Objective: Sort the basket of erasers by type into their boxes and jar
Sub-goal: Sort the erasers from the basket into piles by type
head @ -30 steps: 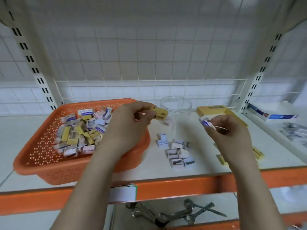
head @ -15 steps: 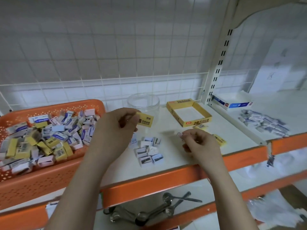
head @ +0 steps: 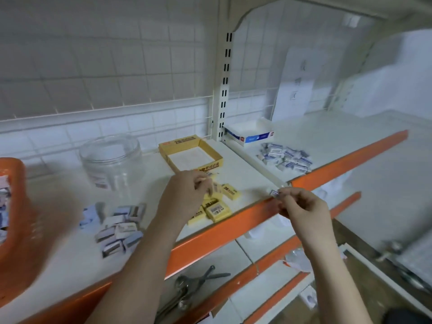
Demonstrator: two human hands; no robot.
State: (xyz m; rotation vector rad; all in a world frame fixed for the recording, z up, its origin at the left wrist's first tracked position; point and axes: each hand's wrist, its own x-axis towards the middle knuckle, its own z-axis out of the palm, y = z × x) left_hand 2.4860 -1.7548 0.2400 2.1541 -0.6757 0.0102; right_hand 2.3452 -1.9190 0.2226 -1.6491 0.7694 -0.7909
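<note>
White shelf point(head: 245, 181): left hand point(head: 184, 195) pinches yellow eraser point(head: 214, 188); right hand point(head: 301, 204) pinches blue-white eraser point(head: 274, 192).

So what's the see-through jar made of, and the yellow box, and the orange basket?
The jar looks like clear plastic, maybe glass: you can see the wall tiles through it, and its rim is smooth and shiny. The yellow box looks like printed cardboard: thin folded walls, dull finish. The orange basket looks like moulded plastic, with one even colour and a rounded rim, though it's blurred here.
</note>
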